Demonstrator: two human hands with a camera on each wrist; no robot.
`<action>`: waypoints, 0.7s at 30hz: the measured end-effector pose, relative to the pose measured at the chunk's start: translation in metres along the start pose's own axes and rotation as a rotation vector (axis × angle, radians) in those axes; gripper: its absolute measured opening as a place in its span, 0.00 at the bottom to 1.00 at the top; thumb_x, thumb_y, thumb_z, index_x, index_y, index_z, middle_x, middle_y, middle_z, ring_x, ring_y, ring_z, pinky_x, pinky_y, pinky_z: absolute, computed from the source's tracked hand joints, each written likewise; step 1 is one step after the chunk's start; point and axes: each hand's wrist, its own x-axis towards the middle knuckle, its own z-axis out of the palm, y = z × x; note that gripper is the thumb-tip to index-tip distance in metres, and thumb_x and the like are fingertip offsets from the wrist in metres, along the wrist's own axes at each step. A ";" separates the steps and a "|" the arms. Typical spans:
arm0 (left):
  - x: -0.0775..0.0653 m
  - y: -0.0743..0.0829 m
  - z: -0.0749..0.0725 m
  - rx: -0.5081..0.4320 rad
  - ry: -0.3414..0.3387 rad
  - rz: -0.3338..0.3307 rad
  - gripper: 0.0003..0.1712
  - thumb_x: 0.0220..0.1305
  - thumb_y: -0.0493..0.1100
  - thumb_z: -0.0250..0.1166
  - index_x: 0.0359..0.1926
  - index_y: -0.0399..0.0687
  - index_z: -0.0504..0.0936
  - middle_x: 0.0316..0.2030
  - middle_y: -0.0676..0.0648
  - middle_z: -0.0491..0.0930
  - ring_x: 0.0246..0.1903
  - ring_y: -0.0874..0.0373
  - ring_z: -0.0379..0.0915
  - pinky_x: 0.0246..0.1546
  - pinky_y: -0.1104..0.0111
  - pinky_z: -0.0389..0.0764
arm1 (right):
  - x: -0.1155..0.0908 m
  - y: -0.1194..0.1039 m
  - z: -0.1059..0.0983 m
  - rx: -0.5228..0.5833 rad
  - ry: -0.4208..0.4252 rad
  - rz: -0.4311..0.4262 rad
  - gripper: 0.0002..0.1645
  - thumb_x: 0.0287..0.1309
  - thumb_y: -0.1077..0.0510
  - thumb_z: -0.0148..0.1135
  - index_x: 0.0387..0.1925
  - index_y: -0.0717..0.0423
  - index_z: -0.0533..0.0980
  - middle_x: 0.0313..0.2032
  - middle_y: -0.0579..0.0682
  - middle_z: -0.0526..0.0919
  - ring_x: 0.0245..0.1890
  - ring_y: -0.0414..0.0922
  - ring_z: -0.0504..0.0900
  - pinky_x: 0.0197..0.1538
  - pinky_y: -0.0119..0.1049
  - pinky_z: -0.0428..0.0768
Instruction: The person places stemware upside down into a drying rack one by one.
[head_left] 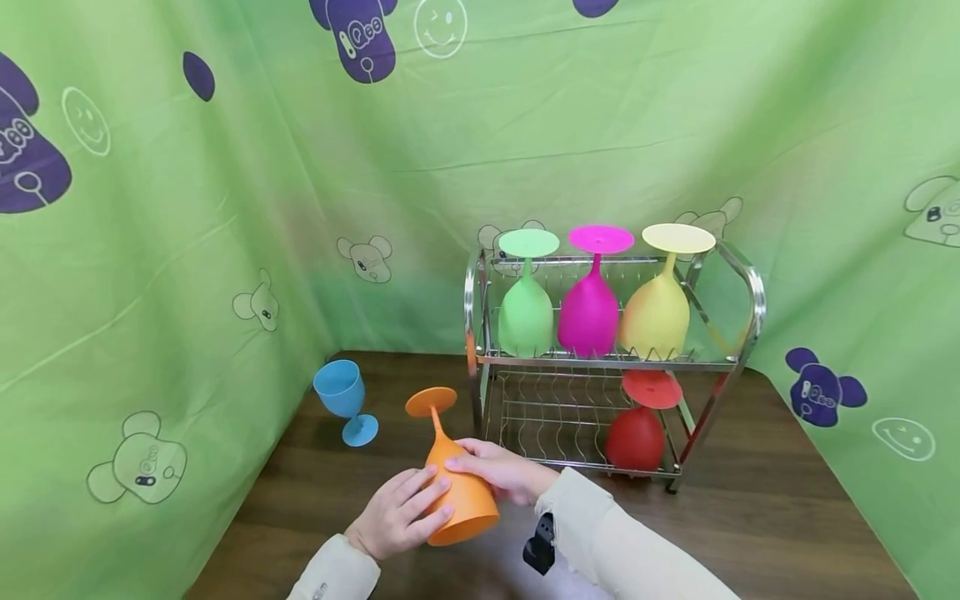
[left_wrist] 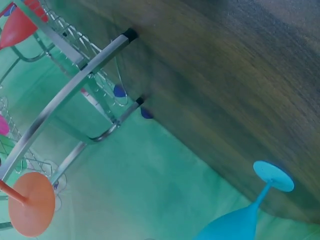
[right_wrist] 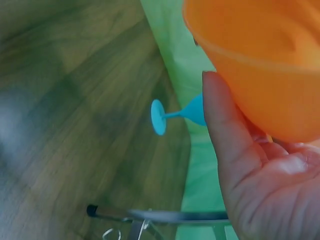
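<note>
An orange goblet (head_left: 467, 498) is held upside down above the table, its round foot (head_left: 431, 402) up and its mouth tilted down toward me. My left hand (head_left: 401, 510) grips the bowl from the left, fingers spread along its side. From the right, my right hand (head_left: 504, 468) holds the same bowl near the stem. In the right wrist view that hand (right_wrist: 270, 185) curls under the orange bowl (right_wrist: 270, 90). A blue goblet (head_left: 341, 390) stands upright on the table to the left; it also shows in the left wrist view. The left hand is out of sight there.
A two-tier metal rack (head_left: 600, 363) stands at the back right. Inverted green (head_left: 527, 317), magenta (head_left: 589, 315) and yellow (head_left: 657, 317) goblets fill its upper tier. An inverted red goblet (head_left: 636, 438) sits at the lower tier's right. Green cloth (head_left: 420, 183) surrounds the wooden table (head_left: 750, 533).
</note>
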 end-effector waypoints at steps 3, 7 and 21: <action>-0.004 0.003 0.003 0.007 -0.033 0.028 0.10 0.71 0.39 0.53 0.50 0.43 0.75 0.44 0.41 0.80 0.43 0.48 0.77 0.37 0.67 0.81 | -0.004 0.001 -0.005 -0.029 0.012 -0.005 0.33 0.62 0.55 0.57 0.64 0.66 0.61 0.44 0.53 0.78 0.38 0.47 0.81 0.44 0.49 0.82; -0.003 0.005 0.003 0.020 -0.052 0.026 0.14 0.72 0.43 0.52 0.55 0.47 0.73 0.45 0.42 0.80 0.46 0.50 0.77 0.41 0.68 0.80 | -0.010 0.003 -0.010 -0.052 0.019 -0.026 0.36 0.58 0.60 0.61 0.65 0.66 0.59 0.46 0.54 0.77 0.40 0.48 0.81 0.42 0.51 0.82; -0.028 0.018 0.019 -0.132 -0.009 -0.730 0.14 0.67 0.43 0.55 0.42 0.34 0.78 0.42 0.37 0.79 0.40 0.43 0.76 0.48 0.65 0.75 | -0.037 0.026 -0.040 -0.517 0.096 -0.304 0.43 0.44 0.56 0.72 0.60 0.67 0.64 0.44 0.52 0.78 0.42 0.46 0.77 0.44 0.38 0.77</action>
